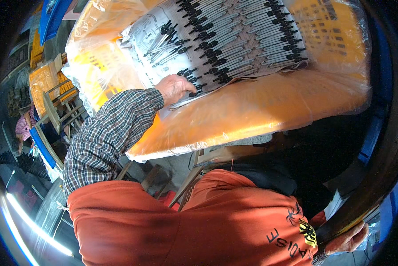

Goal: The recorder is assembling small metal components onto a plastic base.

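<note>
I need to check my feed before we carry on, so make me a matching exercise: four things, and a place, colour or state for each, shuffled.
1. Left hand
2. Right hand
3. Metal pieces with black ends
4. Crate

A. Yellow-orange
B. At the lower right of the picture, away from the crate
C. Lying in rows on printed paper
D. Fingers bent, at the near end of a row

Pairs: 1-D, 2-B, 3-C, 4-A
</note>
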`<control>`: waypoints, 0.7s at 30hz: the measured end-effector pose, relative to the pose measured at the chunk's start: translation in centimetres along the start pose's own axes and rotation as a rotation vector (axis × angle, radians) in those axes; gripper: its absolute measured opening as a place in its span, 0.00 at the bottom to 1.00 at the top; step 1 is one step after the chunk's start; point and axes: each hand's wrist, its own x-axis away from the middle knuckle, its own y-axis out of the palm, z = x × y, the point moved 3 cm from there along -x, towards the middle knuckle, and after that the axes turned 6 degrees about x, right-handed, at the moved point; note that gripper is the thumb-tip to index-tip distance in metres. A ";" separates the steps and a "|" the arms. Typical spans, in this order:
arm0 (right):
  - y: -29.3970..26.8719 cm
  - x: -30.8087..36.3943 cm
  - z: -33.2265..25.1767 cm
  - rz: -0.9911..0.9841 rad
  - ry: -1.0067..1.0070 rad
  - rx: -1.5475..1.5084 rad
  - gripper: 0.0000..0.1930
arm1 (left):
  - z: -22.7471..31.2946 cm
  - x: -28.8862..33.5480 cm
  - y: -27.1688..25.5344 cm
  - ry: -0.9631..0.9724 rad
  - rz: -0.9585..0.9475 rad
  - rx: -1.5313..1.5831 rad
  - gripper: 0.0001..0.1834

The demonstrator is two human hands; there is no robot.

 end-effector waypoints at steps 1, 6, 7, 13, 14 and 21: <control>0.0 0.0 0.1 -0.001 0.000 0.000 0.14 | 0.1 0.0 0.2 0.004 -0.028 -0.022 0.18; -0.7 -0.7 1.8 -0.013 -0.002 0.000 0.14 | 0.1 -0.3 0.4 0.010 -0.055 -0.116 0.16; -0.6 -0.7 1.8 -0.014 -0.001 -0.001 0.14 | 0.3 -0.4 0.3 0.007 -0.080 -0.160 0.15; -0.7 -0.3 1.5 -0.022 0.002 -0.007 0.13 | 0.4 -0.4 0.4 0.018 -0.141 -0.203 0.13; -0.8 -0.5 1.8 -0.024 0.003 -0.008 0.13 | 0.4 -0.4 0.4 0.018 -0.142 -0.203 0.13; -1.1 -1.1 3.1 -0.028 0.014 -0.015 0.13 | -0.3 -0.4 0.5 0.030 -0.127 -0.147 0.12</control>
